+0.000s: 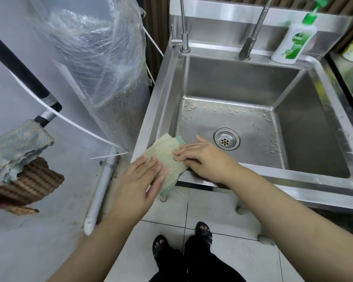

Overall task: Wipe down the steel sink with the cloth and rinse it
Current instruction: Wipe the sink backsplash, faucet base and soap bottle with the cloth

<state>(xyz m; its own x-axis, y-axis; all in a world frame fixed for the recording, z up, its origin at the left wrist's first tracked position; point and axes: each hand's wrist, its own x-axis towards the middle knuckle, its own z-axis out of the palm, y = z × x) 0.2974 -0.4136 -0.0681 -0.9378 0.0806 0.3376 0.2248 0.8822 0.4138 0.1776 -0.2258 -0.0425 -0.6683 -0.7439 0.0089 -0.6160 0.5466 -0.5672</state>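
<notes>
A deep steel sink [306, 176] fills the right half of the view, with water drops on its floor and a round drain [226, 138] in the middle. A pale yellow-green cloth [167, 154] lies draped over the sink's front left corner, one end hanging down outside. My left hand [140, 178] rests flat on the cloth's near part, fingers spread. My right hand [202, 157] lies flat on the cloth's right edge, its fingers pointing left, wrist over the front rim. Neither hand grips the cloth.
Two taps [184, 35] [251, 39] rise from the back ledge, beside a green and white soap bottle [293, 39]. At the left stand a plastic-wrapped cylinder [102, 64], a mop handle [18, 66] and hanging rags [18, 153]. My feet [181, 239] stand on white floor tiles.
</notes>
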